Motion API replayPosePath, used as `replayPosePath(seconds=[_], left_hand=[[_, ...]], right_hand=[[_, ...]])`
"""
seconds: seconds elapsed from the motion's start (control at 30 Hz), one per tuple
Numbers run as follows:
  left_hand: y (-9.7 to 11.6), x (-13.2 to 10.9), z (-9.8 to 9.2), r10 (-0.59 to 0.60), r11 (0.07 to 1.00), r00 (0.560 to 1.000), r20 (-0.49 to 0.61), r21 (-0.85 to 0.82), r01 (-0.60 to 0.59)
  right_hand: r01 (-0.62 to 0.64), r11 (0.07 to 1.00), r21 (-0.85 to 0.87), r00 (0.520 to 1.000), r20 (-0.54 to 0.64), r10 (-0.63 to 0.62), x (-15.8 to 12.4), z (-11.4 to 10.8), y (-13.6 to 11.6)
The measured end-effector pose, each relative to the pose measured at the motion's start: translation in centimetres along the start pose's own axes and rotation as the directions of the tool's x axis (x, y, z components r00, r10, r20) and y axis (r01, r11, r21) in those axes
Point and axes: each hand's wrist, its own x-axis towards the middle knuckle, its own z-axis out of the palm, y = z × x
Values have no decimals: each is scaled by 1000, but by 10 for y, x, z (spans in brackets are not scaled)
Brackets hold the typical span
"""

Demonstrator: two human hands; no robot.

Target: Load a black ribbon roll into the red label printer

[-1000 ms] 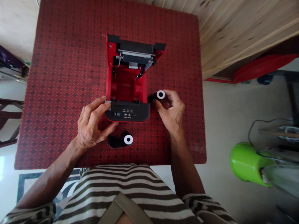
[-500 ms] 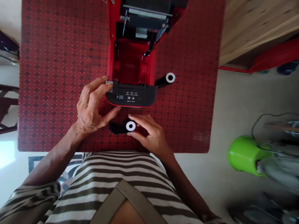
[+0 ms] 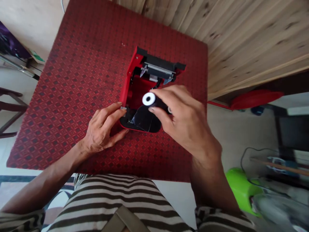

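While the left hand (image 3: 103, 129) rests at the near left corner of a red and black device (image 3: 125, 90) in the middle of the frame, its fingers are spread apart, fingertips on the side and top corner and the thumb at the front edge. The right hand (image 3: 187, 120), right of centre, pinches a roll of black film (image 3: 149, 99) between thumb and fingers, closed to the roll's width. The roll's white-ringed end faces left, above the device's open compartment, and a dark flap of film (image 3: 145, 119) hangs across the front panel. Behind it the lid (image 3: 158, 60) stands raised. A second white-ringed roll (image 3: 169, 110) shows partly behind the right hand. The device sits on a red patterned tablecloth (image 3: 91, 67); a green bucket (image 3: 240, 188) lies at lower right, wooden panelling (image 3: 183, 16) at upper right.
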Motion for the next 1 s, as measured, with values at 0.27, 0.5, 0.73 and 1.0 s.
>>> replayPosePath(seconds=[0.27, 0.5, 0.73, 1.0], left_hand=[[2, 0, -1, 9, 1000, 1000, 3, -2, -9], [1, -2, 0, 22, 1000, 1000, -5, 8, -22], [1, 0, -1, 16, 1000, 1000, -10, 23, -16], [0, -2, -2, 12, 1000, 1000, 12, -2, -12]], right_hand=[[25, 967, -252, 980, 199, 27, 34, 26, -5], [-93, 928, -361, 943, 268, 199, 45, 29, -18], [-90, 941, -325, 899, 381, 218, 61, 40, -9], [-68, 998, 16, 965, 256, 62, 35, 27, 0]])
